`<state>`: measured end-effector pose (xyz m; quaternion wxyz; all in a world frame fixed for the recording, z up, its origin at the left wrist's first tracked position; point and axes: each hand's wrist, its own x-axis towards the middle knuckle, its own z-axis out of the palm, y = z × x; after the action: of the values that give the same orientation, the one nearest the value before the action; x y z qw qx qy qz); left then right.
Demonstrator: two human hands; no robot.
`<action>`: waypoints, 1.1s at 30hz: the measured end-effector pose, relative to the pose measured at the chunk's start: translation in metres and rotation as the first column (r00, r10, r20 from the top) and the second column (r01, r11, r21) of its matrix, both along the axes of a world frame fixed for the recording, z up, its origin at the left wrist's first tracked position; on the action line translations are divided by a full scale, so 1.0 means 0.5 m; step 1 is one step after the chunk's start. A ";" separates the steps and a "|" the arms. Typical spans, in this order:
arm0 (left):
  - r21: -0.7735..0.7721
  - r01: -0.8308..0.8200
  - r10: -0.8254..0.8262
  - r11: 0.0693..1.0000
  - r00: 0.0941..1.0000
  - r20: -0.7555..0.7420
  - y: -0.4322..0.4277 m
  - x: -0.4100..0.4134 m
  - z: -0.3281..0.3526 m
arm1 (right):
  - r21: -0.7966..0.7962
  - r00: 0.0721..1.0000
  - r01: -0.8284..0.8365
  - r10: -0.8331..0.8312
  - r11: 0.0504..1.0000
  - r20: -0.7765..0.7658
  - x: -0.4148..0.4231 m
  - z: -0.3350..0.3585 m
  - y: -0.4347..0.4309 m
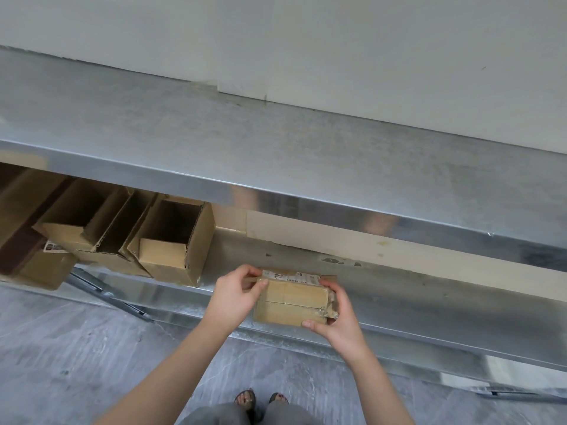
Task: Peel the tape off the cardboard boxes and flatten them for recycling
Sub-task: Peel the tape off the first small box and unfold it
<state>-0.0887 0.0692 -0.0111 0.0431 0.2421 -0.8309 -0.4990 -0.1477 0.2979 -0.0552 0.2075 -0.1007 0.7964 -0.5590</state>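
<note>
A small closed cardboard box (291, 302) with clear tape across its top and a white shipping label on its far edge is held over the lower metal shelf (429, 302). My left hand (234, 296) grips its left end, thumb and fingers pinching near the top left corner. My right hand (337, 320) holds the right end, where crumpled clear tape (329, 308) wraps around the box. Several open, empty cardboard boxes (175, 240) stand on the same shelf to the left.
A wide metal tabletop (276, 142) runs above the lower shelf against a pale wall. A grey concrete floor (76, 348) lies below, with my sandalled feet (260, 400) near the bottom middle. Diagonal metal bracing (107, 292) sits under the shelf at left.
</note>
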 end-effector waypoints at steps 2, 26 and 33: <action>0.032 -0.017 0.017 0.999 1.000 -0.005 0.000 -0.001 0.003 | -0.003 1.000 0.004 -0.004 1.000 0.002 -0.002 0.002 -0.001; -0.052 0.330 -0.327 0.943 0.943 0.058 -0.013 0.004 -0.024 | -0.212 0.923 0.058 0.029 0.975 0.383 -0.010 0.035 0.004; -0.031 0.310 -0.307 0.950 0.949 0.065 -0.011 0.001 -0.015 | -0.083 0.876 0.318 -0.259 0.945 0.407 -0.022 0.061 -0.015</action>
<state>-0.0880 0.0639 -0.0188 -0.0553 0.1231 -0.8695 -0.4752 -0.1585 0.2905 -0.0247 0.2683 0.1178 0.7016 -0.6496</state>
